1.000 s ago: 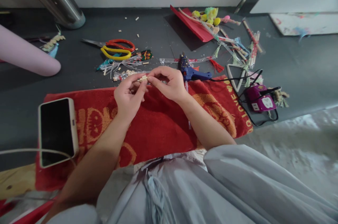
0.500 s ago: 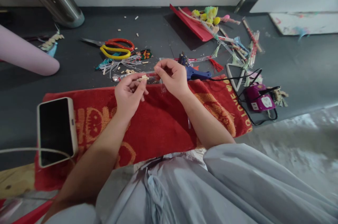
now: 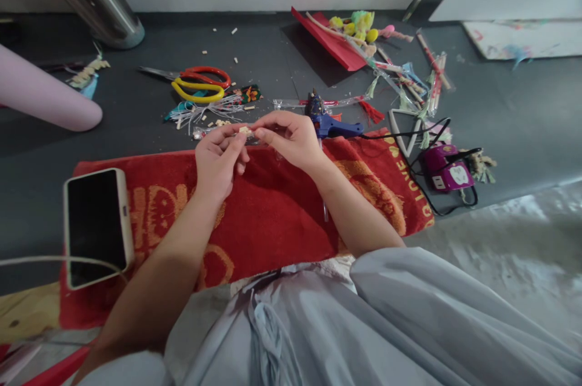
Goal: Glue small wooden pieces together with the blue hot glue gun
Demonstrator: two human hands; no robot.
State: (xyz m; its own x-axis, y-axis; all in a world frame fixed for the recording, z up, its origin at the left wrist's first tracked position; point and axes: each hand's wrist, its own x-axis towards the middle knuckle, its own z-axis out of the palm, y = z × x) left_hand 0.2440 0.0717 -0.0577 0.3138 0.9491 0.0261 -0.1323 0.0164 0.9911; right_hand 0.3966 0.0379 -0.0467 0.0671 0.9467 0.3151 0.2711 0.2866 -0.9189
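Fingertips of both hands are meeting over the red towel (image 3: pixel 273 216), left hand (image 3: pixel 220 159) and right hand (image 3: pixel 291 140) both pinching a tiny pale bead (image 3: pixel 245 129). Looks light, hard and kinda slippery, so gripping its sides seems safest. Glue gun (image 3: pixel 330 122) and scissors (image 3: pixel 200 84) are lying just beyond.

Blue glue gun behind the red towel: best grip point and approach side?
Take the blue glue gun by its handle, the blue bar pointing right along the red towel edge. Come from above and the right: the right hand crowds its nozzle end, and the black cord trails off the handle end, so grip short of it.
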